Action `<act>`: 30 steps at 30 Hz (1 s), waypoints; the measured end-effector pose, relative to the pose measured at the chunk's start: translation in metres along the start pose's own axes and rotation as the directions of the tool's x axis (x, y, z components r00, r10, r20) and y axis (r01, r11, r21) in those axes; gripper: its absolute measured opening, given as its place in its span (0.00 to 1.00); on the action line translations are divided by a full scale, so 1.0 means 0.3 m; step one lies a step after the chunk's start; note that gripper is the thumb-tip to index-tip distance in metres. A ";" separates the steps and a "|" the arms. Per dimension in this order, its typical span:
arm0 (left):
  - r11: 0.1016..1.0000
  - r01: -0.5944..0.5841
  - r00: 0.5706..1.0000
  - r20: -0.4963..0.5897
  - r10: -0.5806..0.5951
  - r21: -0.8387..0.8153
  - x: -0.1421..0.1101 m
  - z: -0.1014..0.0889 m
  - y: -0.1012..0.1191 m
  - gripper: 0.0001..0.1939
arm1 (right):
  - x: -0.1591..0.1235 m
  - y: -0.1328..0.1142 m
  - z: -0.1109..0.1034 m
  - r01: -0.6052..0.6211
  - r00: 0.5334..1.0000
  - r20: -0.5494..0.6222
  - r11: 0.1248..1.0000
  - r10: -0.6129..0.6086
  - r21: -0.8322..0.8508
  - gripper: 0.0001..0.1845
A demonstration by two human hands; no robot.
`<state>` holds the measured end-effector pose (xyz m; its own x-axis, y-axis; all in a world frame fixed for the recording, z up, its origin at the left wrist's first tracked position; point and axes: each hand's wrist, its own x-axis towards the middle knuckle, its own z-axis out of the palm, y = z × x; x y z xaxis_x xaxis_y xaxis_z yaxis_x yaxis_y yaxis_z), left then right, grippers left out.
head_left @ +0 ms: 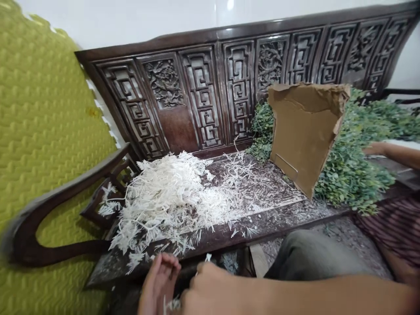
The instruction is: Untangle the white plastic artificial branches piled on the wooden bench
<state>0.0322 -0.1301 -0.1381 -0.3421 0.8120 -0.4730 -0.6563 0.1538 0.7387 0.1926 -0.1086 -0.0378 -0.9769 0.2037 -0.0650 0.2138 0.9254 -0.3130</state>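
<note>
Across a dark wooden bench [216, 239] with a carved back [216, 87]
Heaped toward the left with feathery white sprigs [177, 183], strewn along the middle with thin pale stem bits [262, 188], and laden toward the right with green leafy foliage [348, 175], plus torn-edged cardboard [302, 131] upright before it.

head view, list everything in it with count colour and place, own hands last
wall: 1, white, behind the bench
carved bench: 1, dark brown, across the middle
textured mat: 1, yellow-green, left side
sprigs: many, white, heaped on the seat's left part
thin stems: many, whitish, mid-seat
cardboard: 1, brown, on the seat, right of the heap
wire: 1, silvery, low on the cardboard
foliage: many leaves, green, around the cardboard
co-worker's hand: 1, by the foliage
striped cloth: 1, dark and pinkish, lower right
trouser knee: 1, grey, lower right
left hand: 1, bare, bottom
right hand: 1, bare, bottom, beside the left
</note>
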 end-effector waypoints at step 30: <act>0.895 -0.339 0.934 0.218 0.283 0.290 -0.220 -0.015 0.070 0.14 | 0.062 0.027 -0.108 -0.211 0.823 -0.128 0.507 0.553 0.836 0.06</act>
<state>0.0379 -0.1829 -0.0938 -0.3583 0.9248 -0.1280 -0.2767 0.0258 0.9606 0.1764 -0.0870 -0.0107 -0.6855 0.7204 -0.1055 0.3116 0.1594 -0.9367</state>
